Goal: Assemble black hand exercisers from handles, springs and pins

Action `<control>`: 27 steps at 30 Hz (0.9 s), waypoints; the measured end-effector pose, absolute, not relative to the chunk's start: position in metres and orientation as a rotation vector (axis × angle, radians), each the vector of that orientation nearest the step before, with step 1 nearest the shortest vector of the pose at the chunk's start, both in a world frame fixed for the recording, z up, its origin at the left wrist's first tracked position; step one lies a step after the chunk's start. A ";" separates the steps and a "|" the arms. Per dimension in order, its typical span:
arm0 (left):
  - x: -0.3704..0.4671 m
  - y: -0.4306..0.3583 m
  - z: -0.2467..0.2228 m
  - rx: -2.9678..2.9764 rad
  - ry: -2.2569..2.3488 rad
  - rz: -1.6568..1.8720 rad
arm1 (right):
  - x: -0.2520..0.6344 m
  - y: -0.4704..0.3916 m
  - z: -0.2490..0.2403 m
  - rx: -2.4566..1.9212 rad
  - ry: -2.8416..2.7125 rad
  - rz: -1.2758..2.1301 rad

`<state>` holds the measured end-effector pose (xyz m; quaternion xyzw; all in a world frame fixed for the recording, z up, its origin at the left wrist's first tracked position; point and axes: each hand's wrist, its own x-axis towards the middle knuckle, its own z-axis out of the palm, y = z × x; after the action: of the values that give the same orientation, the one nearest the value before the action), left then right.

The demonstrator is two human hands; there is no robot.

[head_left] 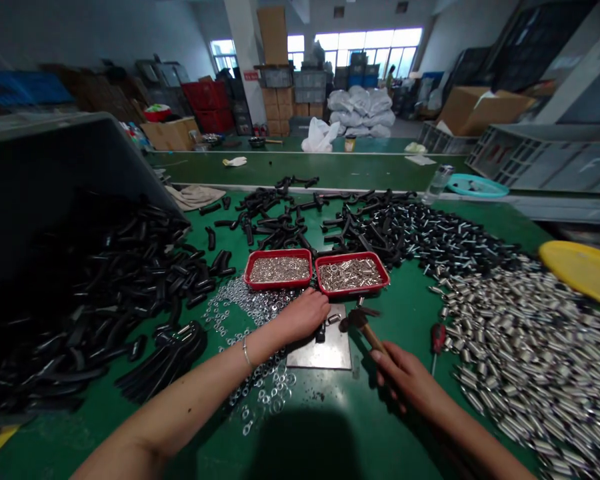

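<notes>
My right hand (405, 377) is wrapped round the wooden handle of a hammer (373, 337). The hammer's dark head is just beyond the right edge of a flat metal plate (325, 358). Over the plate's upper left, my left hand (307, 315) has its fingers curled down on a black plastic part (321, 333); its fingertips are partly hidden. A small metal spring-like cylinder (334, 319) lies on the plate beside that part. Behind the plate stand a red tray of tiny metal pieces (280, 287) and a red tray of small metal pins (353, 291).
Loose metal rings (279, 387) spread left of the plate. Black plastic parts (180, 280) spill from a tipped grey bin (113, 130). On the right are a screwdriver (437, 340), piled metal cylinders (540, 340), black-headed bolts (440, 233) and a yellow lid (580, 267).
</notes>
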<state>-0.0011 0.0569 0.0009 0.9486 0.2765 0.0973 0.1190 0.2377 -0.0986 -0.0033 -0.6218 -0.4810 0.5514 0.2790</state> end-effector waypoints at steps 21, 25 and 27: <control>-0.027 -0.009 -0.010 2.147 1.130 0.774 | 0.236 -0.061 -0.014 -1.725 -1.643 0.549; -0.016 -0.044 -0.005 2.147 1.134 0.962 | 0.198 -0.059 -0.010 -1.575 -1.274 1.265; -0.016 -0.055 -0.002 2.257 1.068 0.929 | 0.173 -0.061 -0.011 -1.449 -0.990 1.520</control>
<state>-0.0161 -0.0555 -0.0021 0.8231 0.3894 0.3389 0.2367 0.1729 -0.0607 -0.0109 -0.5724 -0.3911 0.6006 0.3984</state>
